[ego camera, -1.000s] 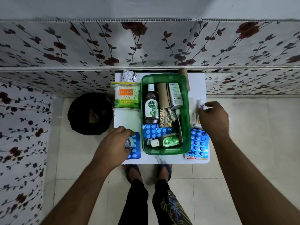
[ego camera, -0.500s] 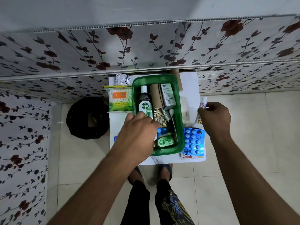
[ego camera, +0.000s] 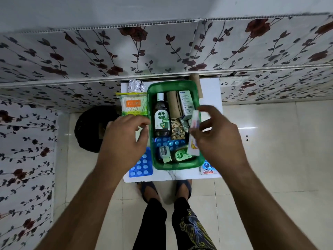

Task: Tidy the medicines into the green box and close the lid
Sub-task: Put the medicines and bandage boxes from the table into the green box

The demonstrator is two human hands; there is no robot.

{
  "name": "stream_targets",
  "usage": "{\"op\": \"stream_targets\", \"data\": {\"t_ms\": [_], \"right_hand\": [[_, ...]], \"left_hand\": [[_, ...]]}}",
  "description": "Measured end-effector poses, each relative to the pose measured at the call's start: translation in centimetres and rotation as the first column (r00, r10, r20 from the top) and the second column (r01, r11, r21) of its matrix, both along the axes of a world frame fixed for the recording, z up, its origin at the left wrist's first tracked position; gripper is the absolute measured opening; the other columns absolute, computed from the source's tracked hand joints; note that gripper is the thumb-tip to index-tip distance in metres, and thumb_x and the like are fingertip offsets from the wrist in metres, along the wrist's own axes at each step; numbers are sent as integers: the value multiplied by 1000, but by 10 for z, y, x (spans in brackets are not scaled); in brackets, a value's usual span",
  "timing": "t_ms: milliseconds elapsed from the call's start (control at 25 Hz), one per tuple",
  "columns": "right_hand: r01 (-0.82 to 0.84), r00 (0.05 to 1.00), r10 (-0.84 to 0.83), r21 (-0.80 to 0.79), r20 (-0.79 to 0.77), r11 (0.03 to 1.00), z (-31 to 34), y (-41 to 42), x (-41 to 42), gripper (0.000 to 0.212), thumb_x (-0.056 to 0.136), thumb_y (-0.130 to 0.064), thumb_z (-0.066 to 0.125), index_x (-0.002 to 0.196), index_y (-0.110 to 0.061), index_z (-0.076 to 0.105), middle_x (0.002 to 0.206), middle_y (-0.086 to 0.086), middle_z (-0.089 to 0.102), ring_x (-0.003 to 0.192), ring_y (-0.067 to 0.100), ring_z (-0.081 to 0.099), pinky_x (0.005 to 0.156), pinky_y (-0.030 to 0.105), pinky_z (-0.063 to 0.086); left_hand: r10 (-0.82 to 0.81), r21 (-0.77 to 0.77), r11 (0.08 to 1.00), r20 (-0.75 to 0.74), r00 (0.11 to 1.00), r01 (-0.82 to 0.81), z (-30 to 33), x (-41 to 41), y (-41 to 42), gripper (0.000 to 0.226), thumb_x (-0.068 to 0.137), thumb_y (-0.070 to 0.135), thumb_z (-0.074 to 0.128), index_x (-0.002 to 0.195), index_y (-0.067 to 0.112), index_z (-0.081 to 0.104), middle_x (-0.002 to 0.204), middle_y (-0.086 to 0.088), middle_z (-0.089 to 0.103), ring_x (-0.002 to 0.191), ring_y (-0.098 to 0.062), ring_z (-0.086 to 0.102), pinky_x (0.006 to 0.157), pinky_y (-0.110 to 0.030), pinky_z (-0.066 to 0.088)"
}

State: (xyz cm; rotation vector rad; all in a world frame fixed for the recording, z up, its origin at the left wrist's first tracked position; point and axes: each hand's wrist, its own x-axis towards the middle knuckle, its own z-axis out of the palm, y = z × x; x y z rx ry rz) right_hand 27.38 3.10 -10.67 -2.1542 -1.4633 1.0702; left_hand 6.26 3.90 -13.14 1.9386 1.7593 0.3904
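Note:
The open green box stands on a small white table. It holds a Dettol bottle, a brown roll, a white carton, blister strips, a small round jar and a small Dettol bottle. My right hand is over the box's right side, pinching a white tube that hangs into it. My left hand hovers left of the box, fingers apart and holding nothing. Below it lies a blue blister pack.
A Tulips cotton-bud pack and a foil strip lie at the table's back left. Another blue blister pack peeks out under my right wrist. A brown roll stands behind the box. A black bin sits on the floor at left.
My left hand took the small jar from the table's left, put it in the box and drew back left. My right hand carried the white tube from the table's right over the box.

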Motion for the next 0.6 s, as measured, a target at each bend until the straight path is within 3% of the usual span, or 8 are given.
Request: {"op": "stream_targets", "data": {"t_ms": [80, 160, 400, 520, 600], "right_hand": [[-264, 910, 284, -107, 301, 959, -9, -5, -21, 53, 81, -12, 64, 129, -27, 47, 90, 2, 70, 79, 28, 68, 60, 31, 47], [-354, 796, 402, -191, 452, 916, -21, -6, -34, 52, 80, -4, 58, 128, -18, 43, 93, 9, 67, 82, 35, 67, 58, 32, 38], [-410, 699, 514, -310, 497, 858, -35, 2, -46, 38, 83, -1, 56, 120, -5, 50, 104, 12, 70, 93, 32, 70, 63, 31, 37], [-353, 784, 409, -207, 467, 912, -24, 0, -34, 23, 82, -3, 57, 104, -9, 60, 94, 15, 72, 78, 34, 64, 63, 29, 38], [-148, 895, 142, -18, 423, 989, -16, -1, -11, 21, 85, -9, 57, 104, -14, 65, 86, 9, 73, 71, 32, 59, 63, 30, 41]], "left_hand": [[108, -62, 993, 69, 992, -104, -12, -16, -8, 16, 86, 16, 62, 100, 19, 70, 89, 6, 67, 80, -15, 62, 76, -38, 52], [119, -125, 986, 75, 990, -109, -25, -27, -19, 19, 85, 13, 64, 102, 19, 69, 90, 6, 66, 81, -12, 61, 75, -35, 53], [123, -172, 979, 74, 990, -109, -44, -41, -37, 20, 85, 14, 64, 104, 20, 68, 95, 7, 67, 82, -9, 61, 74, -26, 50], [158, -203, 969, 86, 984, -138, -48, -44, -39, 21, 85, 13, 64, 104, 21, 68, 96, 6, 67, 81, -7, 61, 71, -22, 48], [182, -245, 956, 68, 981, -160, -52, -45, -40, 25, 85, 14, 65, 108, 23, 67, 103, 4, 67, 85, -8, 60, 72, -21, 46]]}}
